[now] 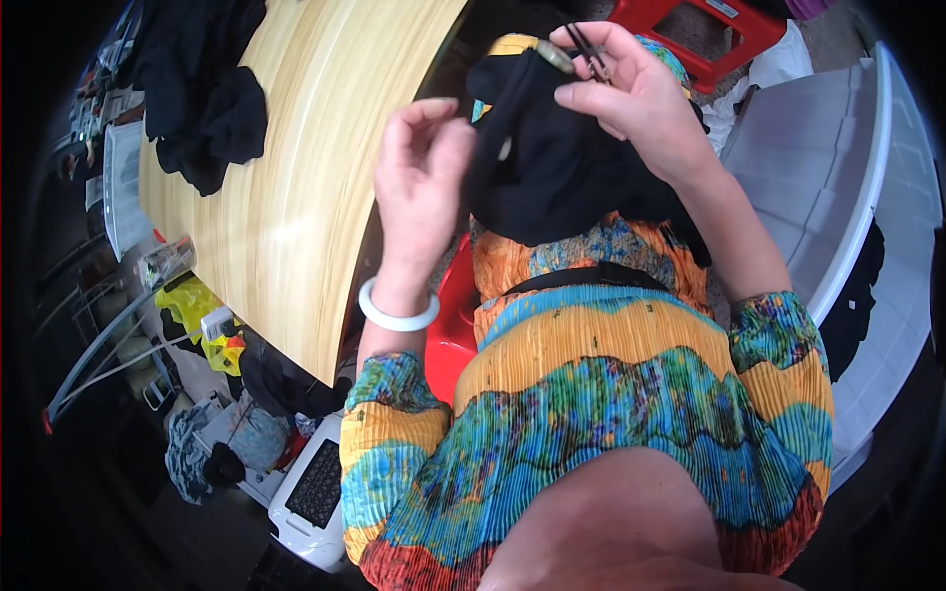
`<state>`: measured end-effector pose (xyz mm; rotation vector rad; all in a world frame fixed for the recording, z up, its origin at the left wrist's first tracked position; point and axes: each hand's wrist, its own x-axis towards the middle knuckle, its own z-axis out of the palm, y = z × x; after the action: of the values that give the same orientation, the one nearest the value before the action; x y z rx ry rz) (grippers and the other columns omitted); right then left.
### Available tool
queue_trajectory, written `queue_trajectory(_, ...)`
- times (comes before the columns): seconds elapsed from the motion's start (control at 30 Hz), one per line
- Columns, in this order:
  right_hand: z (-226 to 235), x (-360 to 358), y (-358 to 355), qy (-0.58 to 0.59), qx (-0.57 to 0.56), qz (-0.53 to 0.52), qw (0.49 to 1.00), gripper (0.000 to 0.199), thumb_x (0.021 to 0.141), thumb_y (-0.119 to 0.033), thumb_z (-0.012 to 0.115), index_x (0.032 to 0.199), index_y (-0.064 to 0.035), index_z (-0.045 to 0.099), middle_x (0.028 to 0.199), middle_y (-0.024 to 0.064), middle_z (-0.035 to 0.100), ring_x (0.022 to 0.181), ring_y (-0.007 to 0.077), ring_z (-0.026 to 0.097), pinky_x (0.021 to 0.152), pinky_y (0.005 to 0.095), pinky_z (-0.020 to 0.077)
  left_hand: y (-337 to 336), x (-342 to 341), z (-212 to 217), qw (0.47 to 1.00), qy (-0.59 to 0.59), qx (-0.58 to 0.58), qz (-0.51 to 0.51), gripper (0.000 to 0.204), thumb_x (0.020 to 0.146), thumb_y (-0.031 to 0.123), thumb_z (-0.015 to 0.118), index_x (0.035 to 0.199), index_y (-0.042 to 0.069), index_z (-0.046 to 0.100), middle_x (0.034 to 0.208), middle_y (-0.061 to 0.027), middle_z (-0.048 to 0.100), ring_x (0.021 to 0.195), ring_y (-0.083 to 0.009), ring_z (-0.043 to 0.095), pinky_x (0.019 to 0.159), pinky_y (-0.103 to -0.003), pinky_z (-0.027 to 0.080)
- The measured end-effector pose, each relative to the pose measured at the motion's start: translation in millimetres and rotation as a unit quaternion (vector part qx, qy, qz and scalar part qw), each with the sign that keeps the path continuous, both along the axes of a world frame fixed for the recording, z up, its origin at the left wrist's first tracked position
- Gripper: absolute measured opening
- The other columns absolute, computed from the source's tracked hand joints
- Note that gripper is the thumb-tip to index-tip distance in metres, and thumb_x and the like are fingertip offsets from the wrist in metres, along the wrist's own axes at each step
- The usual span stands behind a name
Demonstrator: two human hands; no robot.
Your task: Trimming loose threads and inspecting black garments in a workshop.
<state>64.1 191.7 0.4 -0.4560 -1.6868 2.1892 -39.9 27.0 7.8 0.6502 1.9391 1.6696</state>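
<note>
Cloth [562, 192], black, right of tabletop [296, 187] | right hand [645, 103]: I see slim dark tool [588, 46] pinched | left hand [424, 167]: half-curled beside cloth, I can't tell whether gripping

Pale wood-grain table [305, 167] at left, red plastic stool [753, 39] upper right, dim floor [838, 22] beside it

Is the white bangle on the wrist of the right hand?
No, the white bangle circles the wrist of the left hand.
</note>
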Motion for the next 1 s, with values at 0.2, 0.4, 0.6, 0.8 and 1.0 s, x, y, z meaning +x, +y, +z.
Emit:
queue_trajectory(0.2, 9.9, -0.2, -0.3, -0.018, -0.007, -0.038, 0.999, 0.036, 0.076, -0.007, 0.057, 0.109, -0.0026, 0.045, 0.077, -0.0033, 0.044, 0.046, -0.0017, 0.031, 0.04, 0.0139, 0.0247, 1.9, 23.7, -34.5, 0.963, 0.246, -0.111, 0.017, 0.034, 0.065, 0.005, 0.063, 0.094, -0.002, 0.048, 0.083, -0.0147, 0.049, 0.074, -0.0267, 0.052, 0.065, -0.03, 0.043)
queue_trajectory(0.4, 30.8, -5.0, 8.6, -0.026, -0.082, -0.072, 0.994, 0.032, 0.072, -0.002, 0.058, 0.101, -0.0023, 0.044, 0.071, 0.0006, 0.05, 0.045, 0.0027, 0.038, 0.039, 0.0144, 0.0264, -11.6, 1.1, -3.3, 0.978, -0.191, 0.013, -0.078, 0.027, 0.077, -0.002, 0.041, 0.1, -0.004, 0.054, 0.09, -0.0078, 0.06, 0.079, -0.0132, 0.056, 0.075, -0.024, 0.043)
queue_trajectory(0.6, 52.3, 6.4, 8.2, -0.039, -0.096, -0.04, 0.994, 0.031, 0.074, -0.004, 0.057, 0.101, -0.0023, 0.044, 0.065, -0.0003, 0.045, 0.042, 0.0031, 0.033, 0.037, 0.0151, 0.0252, -26.3, 3.6, 54.2, 0.832, -0.453, 0.215, -0.238, 0.042, 0.07, 0.006, 0.043, 0.108, -0.013, 0.044, 0.102, -0.0185, 0.055, 0.097, -0.0238, 0.053, 0.089, -0.029, 0.038)
queue_trajectory(0.8, 14.2, 12.1, 15.9, -0.07, 0.059, -0.008, 0.996, 0.034, 0.077, -0.008, 0.058, 0.108, -0.0031, 0.046, 0.076, -0.0036, 0.046, 0.05, -0.0024, 0.034, 0.04, 0.0134, 0.0241, -18.9, 10.4, 32.2, 0.87, -0.455, 0.131, -0.135, 0.034, 0.081, 0.004, 0.04, 0.112, -0.008, 0.043, 0.104, -0.0145, 0.055, 0.094, -0.017, 0.055, 0.083, -0.025, 0.044)
queue_trajectory(1.0, 10.4, 16.6, 11.4, -0.026, 0.177, 0.017, 0.984, 0.031, 0.08, -0.008, 0.055, 0.109, -0.0024, 0.046, 0.085, -0.0005, 0.053, 0.074, 0.0025, 0.048, 0.065, 0.0151, 0.0376, -15.8, 9.9, 20.2, 0.858, -0.482, 0.141, -0.111, 0.032, 0.083, 0.006, 0.039, 0.111, -0.008, 0.043, 0.103, -0.0142, 0.056, 0.096, -0.0187, 0.055, 0.086, -0.028, 0.043)
